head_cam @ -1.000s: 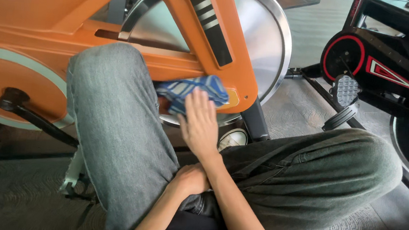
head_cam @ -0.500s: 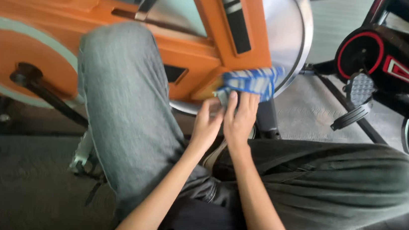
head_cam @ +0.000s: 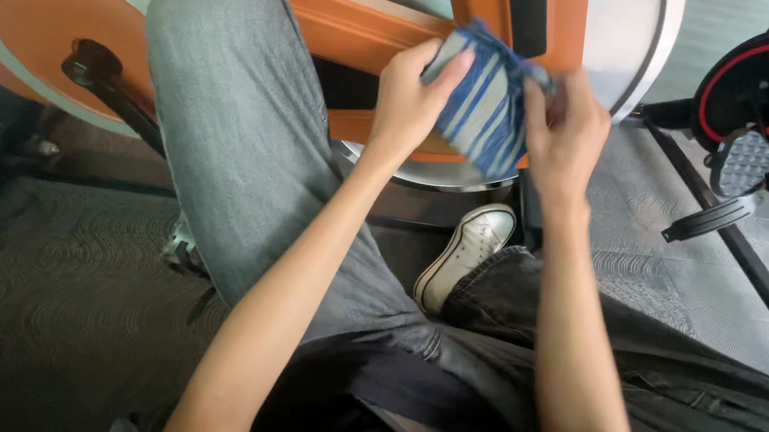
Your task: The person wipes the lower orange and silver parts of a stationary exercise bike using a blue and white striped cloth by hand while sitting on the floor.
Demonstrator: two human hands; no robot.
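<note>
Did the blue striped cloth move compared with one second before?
Yes. The blue striped cloth was pressed low on the orange exercise bike frame; now both hands hold it higher, off the frame, beside the silver flywheel.

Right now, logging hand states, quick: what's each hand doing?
Left hand: closed on the cloth.
Right hand: closed on the same cloth.

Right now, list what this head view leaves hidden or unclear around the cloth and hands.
- Blue striped cloth: blurred, edges covered by left hand and right hand.
- Orange exercise bike: top cut off by frame edge.
- White sneaker: heel hidden under trouser leg.
</note>
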